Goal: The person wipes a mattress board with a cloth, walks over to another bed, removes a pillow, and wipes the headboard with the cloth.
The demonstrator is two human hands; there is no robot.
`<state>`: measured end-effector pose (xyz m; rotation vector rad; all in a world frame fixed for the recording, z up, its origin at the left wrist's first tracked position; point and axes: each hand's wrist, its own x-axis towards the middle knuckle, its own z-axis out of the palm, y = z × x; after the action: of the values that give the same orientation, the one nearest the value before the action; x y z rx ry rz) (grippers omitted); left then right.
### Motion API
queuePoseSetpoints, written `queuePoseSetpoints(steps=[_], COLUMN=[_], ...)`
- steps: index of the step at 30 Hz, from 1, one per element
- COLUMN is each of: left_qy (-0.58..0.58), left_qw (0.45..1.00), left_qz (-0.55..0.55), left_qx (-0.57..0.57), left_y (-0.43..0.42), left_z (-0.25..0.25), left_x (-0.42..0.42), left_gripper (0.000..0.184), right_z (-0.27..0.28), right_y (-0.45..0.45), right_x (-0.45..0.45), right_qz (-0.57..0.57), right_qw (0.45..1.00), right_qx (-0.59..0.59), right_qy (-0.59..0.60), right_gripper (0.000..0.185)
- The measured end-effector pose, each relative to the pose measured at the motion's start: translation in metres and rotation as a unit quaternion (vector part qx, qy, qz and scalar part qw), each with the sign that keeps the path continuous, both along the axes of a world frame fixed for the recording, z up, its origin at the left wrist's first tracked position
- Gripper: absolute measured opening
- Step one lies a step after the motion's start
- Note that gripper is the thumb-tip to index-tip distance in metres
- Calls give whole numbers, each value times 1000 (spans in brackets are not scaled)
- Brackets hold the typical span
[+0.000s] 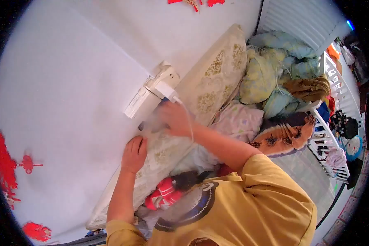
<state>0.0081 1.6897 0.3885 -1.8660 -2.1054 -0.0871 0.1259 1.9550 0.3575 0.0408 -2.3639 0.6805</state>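
Observation:
My left hand (134, 153) rests at the top edge of a cream padded panel (160, 153), by the wall. Its fingers are bent forward, with a dark gap between two of them. My right hand (173, 117) is smeared by motion just below a cream-white socket box (164, 78); its fingers are hidden. A white plug adapter (166, 90) sits on the box, and its white cable (187, 108) runs down over my right wrist. A white labelled block (137, 102) lies beside the box. Between my hands is a small dark object (141, 126) I cannot make out.
Blue and yellow bedding (260, 78) is heaped at the right, near a pink patterned cloth (238, 119) and an orange-brown patterned cushion (285, 135). A white railing (330, 143) stands beyond. Red and white fabric (164, 194) lies near my body. Red decorations (28, 164) hang on the wall.

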Motion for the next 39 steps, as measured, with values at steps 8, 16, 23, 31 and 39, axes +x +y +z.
queuePoseSetpoints(steps=[8,16,23,31,39], left_qy=[9,-20,-10,-11,8], left_qw=[1000,999,999,1000,1000], left_qz=[7,19,19,15,19], left_qx=[-10,-36,-25,12,-2], left_y=[-4,-10,-10,1,0], left_z=[-2,-2,-9,-3,-6], left_x=[0,-1,-3,4,0], left_gripper=[41,50,47,32,34], right_z=[8,-7,2,-6,-12], right_y=[149,242,88,37,191], right_x=[4,-2,1,-6,-3], right_qz=[-75,-315,-149,-61,-148], right_qw=[995,943,989,995,983], right_qx=[44,63,11,27,71], right_qy=[49,82,3,78,83], right_gripper=[39,37,35,38,39])
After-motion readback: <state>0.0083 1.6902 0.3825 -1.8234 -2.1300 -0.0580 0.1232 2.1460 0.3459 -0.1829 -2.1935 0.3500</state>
